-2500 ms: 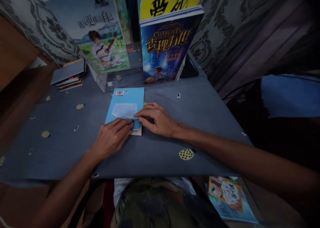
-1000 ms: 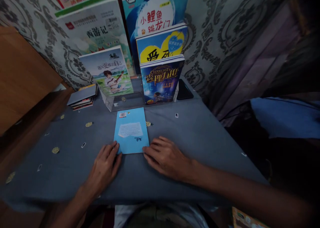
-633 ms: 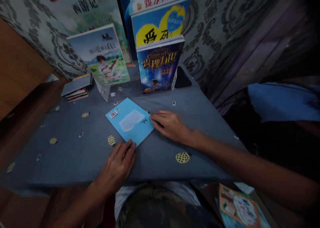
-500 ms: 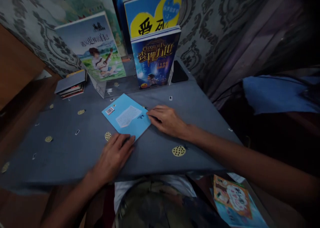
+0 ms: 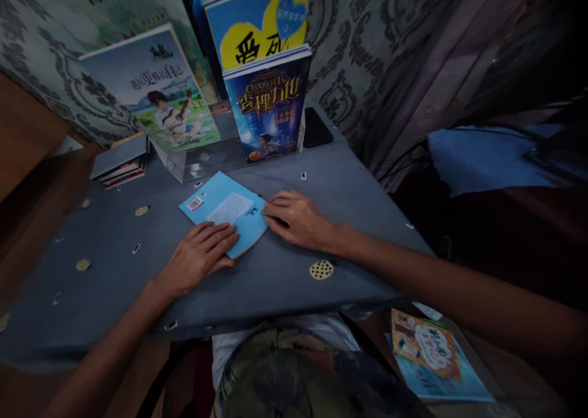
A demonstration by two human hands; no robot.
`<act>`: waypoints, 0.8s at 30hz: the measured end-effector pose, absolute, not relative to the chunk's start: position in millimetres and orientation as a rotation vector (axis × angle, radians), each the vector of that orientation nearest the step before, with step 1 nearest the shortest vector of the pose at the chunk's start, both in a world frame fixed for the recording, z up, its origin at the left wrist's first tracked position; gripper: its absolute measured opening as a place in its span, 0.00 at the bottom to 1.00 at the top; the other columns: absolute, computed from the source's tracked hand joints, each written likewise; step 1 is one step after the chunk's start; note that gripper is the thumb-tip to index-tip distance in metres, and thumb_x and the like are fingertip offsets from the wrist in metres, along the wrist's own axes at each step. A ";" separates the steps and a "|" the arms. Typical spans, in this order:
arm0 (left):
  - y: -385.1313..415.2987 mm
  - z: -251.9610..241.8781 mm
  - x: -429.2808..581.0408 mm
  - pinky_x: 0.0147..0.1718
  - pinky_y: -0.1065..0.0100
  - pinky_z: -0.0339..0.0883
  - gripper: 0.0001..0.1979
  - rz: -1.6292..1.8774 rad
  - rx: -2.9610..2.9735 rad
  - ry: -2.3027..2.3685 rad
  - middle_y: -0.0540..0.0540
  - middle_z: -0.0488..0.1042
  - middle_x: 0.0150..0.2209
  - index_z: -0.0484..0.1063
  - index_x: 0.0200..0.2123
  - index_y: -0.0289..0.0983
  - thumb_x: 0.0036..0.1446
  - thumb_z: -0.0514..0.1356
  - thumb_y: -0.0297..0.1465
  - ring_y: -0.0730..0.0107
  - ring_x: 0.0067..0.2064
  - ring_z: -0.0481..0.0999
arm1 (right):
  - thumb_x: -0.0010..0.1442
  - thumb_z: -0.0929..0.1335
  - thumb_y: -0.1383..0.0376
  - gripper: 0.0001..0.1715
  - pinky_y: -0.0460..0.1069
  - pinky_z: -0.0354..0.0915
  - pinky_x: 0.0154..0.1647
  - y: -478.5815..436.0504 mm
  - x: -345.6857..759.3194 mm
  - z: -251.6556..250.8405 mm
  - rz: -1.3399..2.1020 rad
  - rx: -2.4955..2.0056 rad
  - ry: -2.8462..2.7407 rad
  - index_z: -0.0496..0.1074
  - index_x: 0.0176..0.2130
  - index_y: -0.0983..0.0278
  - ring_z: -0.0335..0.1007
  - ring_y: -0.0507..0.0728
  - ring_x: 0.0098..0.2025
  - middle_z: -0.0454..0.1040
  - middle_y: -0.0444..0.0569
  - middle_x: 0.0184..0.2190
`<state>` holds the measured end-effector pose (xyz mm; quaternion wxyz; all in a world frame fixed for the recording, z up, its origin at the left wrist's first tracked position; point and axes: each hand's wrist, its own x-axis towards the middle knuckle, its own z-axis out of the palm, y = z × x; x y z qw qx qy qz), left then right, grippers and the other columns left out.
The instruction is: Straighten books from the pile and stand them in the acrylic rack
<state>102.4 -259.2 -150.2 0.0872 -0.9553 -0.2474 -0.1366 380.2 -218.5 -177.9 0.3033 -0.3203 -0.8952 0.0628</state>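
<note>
A thin light-blue book lies on the cloth-covered table with its back cover up, showing a barcode and a pale text panel. My left hand rests on the book's near-left part, fingers stretched out over the cover and thumb by the near edge. At the right corner, my right hand has its fingers bent together in a pinch on the book. That corner is partly hidden by the fingertips. The near edge of the cover bows slightly.
Behind stand a dark-blue book and a book with a guitar player on clear stands. A small stack of books sits at the left, a black phone-like slab at the back right. More books lie low beside the table.
My left hand has moved up from the book's near edge onto its cover. My right hand stays at the right corner, where the book now bends slightly. The whole view has shifted a little.
</note>
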 end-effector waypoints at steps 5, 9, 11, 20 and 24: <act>-248.9 -144.1 115.3 0.47 0.58 0.67 0.23 -0.629 -2.918 -0.901 0.39 0.80 0.45 0.74 0.48 0.34 0.73 0.44 0.43 0.60 0.46 0.77 | 0.67 0.64 0.68 0.13 0.57 0.67 0.49 -221.0 381.5 -175.5 0.155 -0.880 -2.396 0.79 0.38 0.64 0.73 0.62 0.46 0.80 0.54 0.38; -245.2 -142.8 122.5 0.42 0.60 0.63 0.26 -0.672 -2.918 -0.965 0.41 0.79 0.38 0.74 0.41 0.34 0.73 0.41 0.44 0.62 0.40 0.75 | 0.68 0.64 0.65 0.15 0.58 0.66 0.50 -222.2 381.2 -176.7 0.081 -0.880 -2.414 0.80 0.38 0.65 0.73 0.63 0.48 0.80 0.56 0.41; -245.4 -143.5 124.3 0.42 0.60 0.62 0.26 -0.673 -2.915 -0.988 0.41 0.79 0.37 0.73 0.40 0.35 0.73 0.41 0.44 0.62 0.38 0.74 | 0.70 0.64 0.63 0.16 0.59 0.64 0.53 -226.2 378.4 -176.0 0.070 -0.835 -2.422 0.80 0.39 0.66 0.72 0.63 0.49 0.81 0.56 0.41; -248.4 -150.3 124.7 0.40 0.61 0.60 0.27 -0.640 -2.912 -0.994 0.43 0.78 0.36 0.72 0.38 0.36 0.72 0.40 0.46 0.63 0.37 0.72 | 0.70 0.65 0.60 0.13 0.57 0.64 0.55 -254.7 361.4 -165.4 0.264 -0.645 -2.481 0.75 0.45 0.66 0.74 0.60 0.49 0.80 0.55 0.43; -248.7 -152.3 125.0 0.41 0.61 0.60 0.25 -0.669 -2.896 -1.010 0.44 0.77 0.36 0.71 0.39 0.37 0.73 0.41 0.44 0.63 0.38 0.72 | 0.68 0.68 0.62 0.11 0.59 0.62 0.59 -255.5 359.9 -164.5 0.186 -0.700 -2.526 0.75 0.45 0.67 0.75 0.61 0.50 0.81 0.55 0.42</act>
